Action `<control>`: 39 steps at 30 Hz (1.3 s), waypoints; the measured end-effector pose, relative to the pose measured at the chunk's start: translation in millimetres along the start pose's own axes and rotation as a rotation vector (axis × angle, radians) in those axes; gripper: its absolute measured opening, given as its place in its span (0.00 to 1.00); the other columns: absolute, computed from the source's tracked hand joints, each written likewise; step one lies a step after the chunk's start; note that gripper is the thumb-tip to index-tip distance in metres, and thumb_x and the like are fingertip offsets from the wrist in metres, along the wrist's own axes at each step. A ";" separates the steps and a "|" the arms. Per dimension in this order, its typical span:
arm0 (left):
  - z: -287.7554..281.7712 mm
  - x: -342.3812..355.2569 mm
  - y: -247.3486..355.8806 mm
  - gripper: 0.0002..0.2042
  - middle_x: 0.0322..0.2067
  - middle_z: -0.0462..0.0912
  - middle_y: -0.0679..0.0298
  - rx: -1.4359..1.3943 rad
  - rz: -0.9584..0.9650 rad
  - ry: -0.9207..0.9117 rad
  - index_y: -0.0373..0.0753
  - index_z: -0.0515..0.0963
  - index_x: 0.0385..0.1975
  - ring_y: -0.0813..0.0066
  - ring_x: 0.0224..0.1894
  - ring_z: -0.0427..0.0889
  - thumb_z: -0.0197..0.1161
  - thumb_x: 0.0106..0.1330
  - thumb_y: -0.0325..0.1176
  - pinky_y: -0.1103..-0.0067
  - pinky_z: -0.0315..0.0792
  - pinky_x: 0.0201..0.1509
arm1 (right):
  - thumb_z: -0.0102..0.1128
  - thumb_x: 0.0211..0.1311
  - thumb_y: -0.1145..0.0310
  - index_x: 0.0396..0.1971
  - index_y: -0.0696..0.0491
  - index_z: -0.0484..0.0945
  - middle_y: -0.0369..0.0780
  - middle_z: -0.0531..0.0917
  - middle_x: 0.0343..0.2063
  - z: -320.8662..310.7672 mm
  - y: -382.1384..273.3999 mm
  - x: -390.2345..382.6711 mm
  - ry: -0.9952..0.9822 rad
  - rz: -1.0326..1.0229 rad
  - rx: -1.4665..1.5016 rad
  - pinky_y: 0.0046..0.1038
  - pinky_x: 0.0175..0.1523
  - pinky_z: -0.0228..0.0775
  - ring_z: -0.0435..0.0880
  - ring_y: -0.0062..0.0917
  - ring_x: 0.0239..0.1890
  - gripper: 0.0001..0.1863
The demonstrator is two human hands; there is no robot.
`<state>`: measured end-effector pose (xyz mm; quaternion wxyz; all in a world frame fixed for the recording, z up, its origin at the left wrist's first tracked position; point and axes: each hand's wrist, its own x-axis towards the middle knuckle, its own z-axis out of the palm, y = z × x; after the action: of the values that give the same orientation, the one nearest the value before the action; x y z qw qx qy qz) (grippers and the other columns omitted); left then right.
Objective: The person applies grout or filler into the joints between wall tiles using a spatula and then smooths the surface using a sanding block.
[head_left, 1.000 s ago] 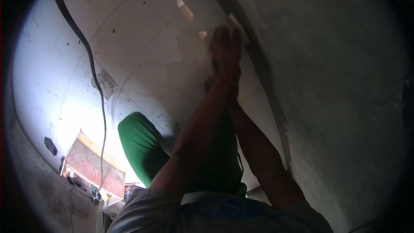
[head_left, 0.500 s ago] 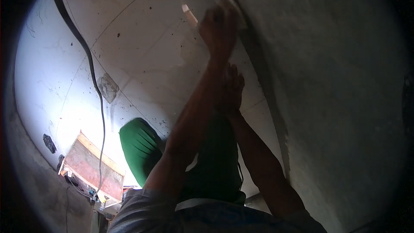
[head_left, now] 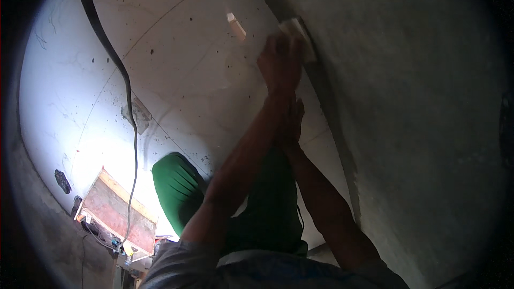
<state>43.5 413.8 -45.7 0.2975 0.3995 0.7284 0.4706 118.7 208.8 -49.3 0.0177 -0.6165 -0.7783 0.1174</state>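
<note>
My left hand point(head_left: 280, 68) is closed around a pale rectangular block point(head_left: 301, 36), slightly blurred and partly covered by the fingers. The block lies against the dark strip point(head_left: 327, 83) where the white floor meets the grey wall. Just below, partly behind my left wrist and forearm, is my right hand point(head_left: 292, 123). Its visible fingers are stretched out with nothing seen in them, and it is over my green-trousered right knee point(head_left: 270, 182). Whether the palm rests on the knee cannot be made out.
A rough grey wall point(head_left: 417, 107) rises on the right. On the white tiled floor point(head_left: 187, 80) lie dark crumbs, a grey patch point(head_left: 140, 116) and a small pale strip point(head_left: 236, 26). A dark cable point(head_left: 115, 56) runs towards a reddish wooden box point(head_left: 119, 208) at lower left, beside bright light.
My left hand has come nearer to me along the wall's foot with the block. My right hand remains by the knee, now more covered by the left arm. The view has shifted slightly.
</note>
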 end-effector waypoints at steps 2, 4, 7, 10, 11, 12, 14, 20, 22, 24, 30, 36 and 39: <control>-11.1 8.3 16.0 0.18 0.35 0.88 0.50 -0.029 0.013 -0.007 0.36 0.84 0.37 0.51 0.37 0.87 0.69 0.71 0.47 0.57 0.77 0.44 | 0.61 0.69 0.48 0.78 0.51 0.63 0.52 0.60 0.78 3.5 1.0 -0.9 0.015 0.003 -0.041 0.64 0.77 0.50 0.57 0.53 0.81 0.42; -22.5 29.8 31.9 0.18 0.38 0.88 0.50 -0.004 0.000 -0.115 0.36 0.84 0.39 0.51 0.41 0.87 0.69 0.71 0.48 0.57 0.77 0.47 | 0.60 0.70 0.47 0.79 0.51 0.60 0.52 0.59 0.79 8.0 0.1 -0.6 0.077 0.003 -0.030 0.64 0.78 0.49 0.55 0.53 0.82 0.43; -25.8 7.6 52.0 0.18 0.43 0.88 0.49 0.041 -0.082 -0.179 0.36 0.83 0.44 0.52 0.45 0.87 0.68 0.73 0.48 0.56 0.78 0.50 | 0.57 0.72 0.48 0.82 0.52 0.55 0.54 0.58 0.80 14.7 -2.6 -2.5 0.053 0.034 0.119 0.61 0.81 0.47 0.54 0.54 0.82 0.44; -29.7 -85.0 67.3 0.26 0.46 0.89 0.46 -0.074 -0.127 -0.149 0.32 0.81 0.55 0.49 0.49 0.90 0.73 0.70 0.49 0.60 0.80 0.56 | 0.57 0.72 0.52 0.83 0.54 0.53 0.55 0.58 0.80 16.0 -4.7 -7.3 -0.108 0.236 0.681 0.56 0.81 0.49 0.56 0.55 0.81 0.45; -26.2 -85.6 60.9 0.26 0.47 0.88 0.45 -0.089 -0.165 -0.156 0.33 0.81 0.56 0.47 0.52 0.88 0.73 0.70 0.49 0.59 0.79 0.59 | 0.58 0.72 0.53 0.83 0.55 0.52 0.56 0.59 0.80 15.5 -5.2 -8.9 -0.176 0.357 0.976 0.55 0.82 0.50 0.56 0.56 0.81 0.46; -22.8 -88.6 52.1 0.25 0.48 0.88 0.45 -0.088 -0.239 -0.195 0.34 0.80 0.56 0.45 0.54 0.87 0.72 0.70 0.48 0.58 0.77 0.61 | 0.58 0.71 0.55 0.83 0.57 0.52 0.56 0.59 0.79 14.4 -3.0 -9.6 -0.205 0.341 0.930 0.54 0.82 0.50 0.56 0.56 0.81 0.46; -22.8 -88.0 39.3 0.24 0.49 0.87 0.44 -0.117 -0.333 -0.248 0.35 0.80 0.57 0.43 0.58 0.85 0.72 0.71 0.48 0.57 0.75 0.66 | 0.58 0.70 0.59 0.83 0.59 0.51 0.58 0.59 0.79 11.7 -0.6 -10.1 -0.207 0.168 0.512 0.53 0.82 0.51 0.56 0.57 0.80 0.46; -23.2 -134.9 33.5 0.21 0.44 0.87 0.46 0.599 0.315 -0.291 0.33 0.80 0.52 0.44 0.52 0.87 0.70 0.71 0.45 0.56 0.77 0.59 | 0.58 0.71 0.58 0.82 0.58 0.54 0.55 0.58 0.80 17.4 -2.0 -13.6 0.098 -0.017 0.128 0.51 0.82 0.52 0.54 0.49 0.83 0.44; -16.9 -109.7 33.7 0.19 0.43 0.87 0.46 0.537 0.114 -0.472 0.33 0.80 0.49 0.44 0.48 0.87 0.69 0.71 0.44 0.55 0.78 0.52 | 0.58 0.71 0.58 0.81 0.58 0.56 0.55 0.57 0.80 20.7 -3.6 -16.5 0.076 -0.022 0.127 0.51 0.82 0.52 0.54 0.49 0.83 0.43; -9.1 -84.7 21.6 0.18 0.40 0.86 0.47 -0.166 -0.146 -0.209 0.34 0.80 0.45 0.44 0.44 0.86 0.67 0.72 0.45 0.53 0.77 0.47 | 0.58 0.70 0.58 0.80 0.58 0.59 0.56 0.58 0.79 22.4 -4.0 -17.2 0.015 0.029 0.308 0.52 0.82 0.51 0.54 0.52 0.82 0.42; 9.4 -223.6 -0.3 0.17 0.31 0.85 0.50 0.090 0.065 -0.228 0.33 0.82 0.42 0.48 0.37 0.86 0.67 0.74 0.44 0.59 0.77 0.46 | 0.59 0.68 0.53 0.79 0.58 0.60 0.56 0.59 0.78 20.6 1.3 -11.2 0.085 0.000 -0.046 0.52 0.82 0.50 0.54 0.56 0.81 0.44; 3.2 -135.6 -10.6 0.14 0.38 0.85 0.49 0.303 0.340 -0.142 0.36 0.82 0.45 0.48 0.47 0.84 0.59 0.80 0.42 0.55 0.73 0.58 | 0.59 0.66 0.52 0.80 0.58 0.60 0.57 0.59 0.78 20.5 4.0 -17.1 0.200 0.023 0.332 0.55 0.81 0.50 0.55 0.60 0.80 0.46; 17.9 -113.0 -30.6 0.18 0.39 0.85 0.50 0.127 -0.035 -0.328 0.33 0.82 0.46 0.44 0.49 0.81 0.57 0.81 0.45 0.52 0.71 0.65 | 0.59 0.66 0.54 0.79 0.60 0.61 0.59 0.59 0.77 19.9 1.9 -19.9 0.032 0.181 0.213 0.57 0.82 0.49 0.56 0.61 0.79 0.44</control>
<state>105.7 317.1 -74.3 0.3948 0.4762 0.7052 0.3466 121.9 186.8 -66.6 0.0846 -0.6806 -0.7024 0.1907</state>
